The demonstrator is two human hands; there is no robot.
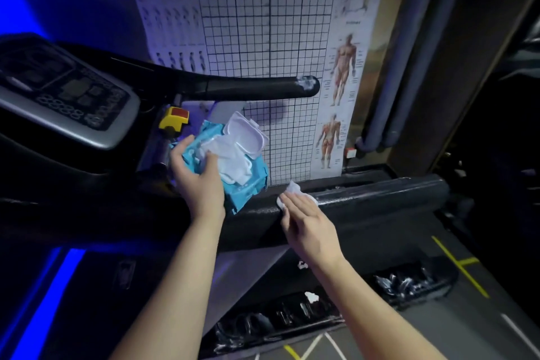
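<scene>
My left hand (196,177) grips a blue pack of wet wipes (248,175) with its white lid (248,133) flipped open and a wipe sticking out. My right hand (304,222) lies flat with straight fingers on a white wipe (295,191), pressing it onto the black padded side rail (380,199) of a treadmill. The wipe shows only at the fingertips; the rest is under the hand.
The treadmill console (67,90) is at the left, with a yellow and red stop button (174,118) below it. A black handlebar (257,86) crosses above the pack, its tip scuffed white. A grid and anatomy poster (263,23) hangs behind. Floor with yellow lines lies at lower right.
</scene>
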